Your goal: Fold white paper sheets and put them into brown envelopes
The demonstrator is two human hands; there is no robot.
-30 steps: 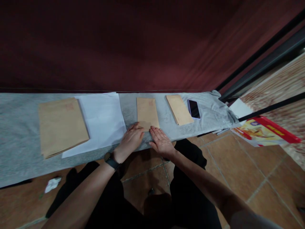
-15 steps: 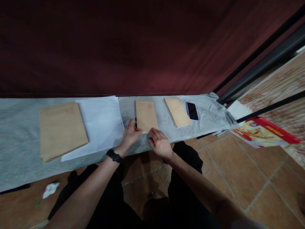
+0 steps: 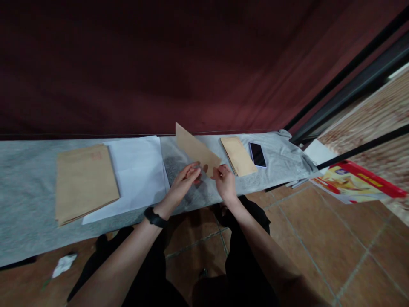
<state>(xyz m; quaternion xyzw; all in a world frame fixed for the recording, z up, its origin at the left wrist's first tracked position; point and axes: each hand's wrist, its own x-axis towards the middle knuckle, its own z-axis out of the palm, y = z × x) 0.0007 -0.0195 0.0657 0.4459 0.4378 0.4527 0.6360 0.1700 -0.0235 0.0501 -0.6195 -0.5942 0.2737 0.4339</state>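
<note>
A small brown envelope (image 3: 194,148) is lifted off the grey cloth-covered table (image 3: 28,230) and tilted, its far corner raised. My left hand (image 3: 185,181), with a black watch on the wrist, pinches its near edge from the left. My right hand (image 3: 225,182) grips the near right corner. Both hands are closed on the envelope above the table's front edge.
A stack of small brown envelopes (image 3: 238,155) and a dark phone (image 3: 257,154) lie to the right. White sheets (image 3: 137,170) and a large brown envelope (image 3: 84,181) lie to the left. Red printed papers (image 3: 354,182) sit at far right. Crumpled paper (image 3: 64,264) lies on the tiled floor.
Both hands lay flat at the envelope's near end a second ago. They have since taken hold of it and raised it off the cloth, tilting it.
</note>
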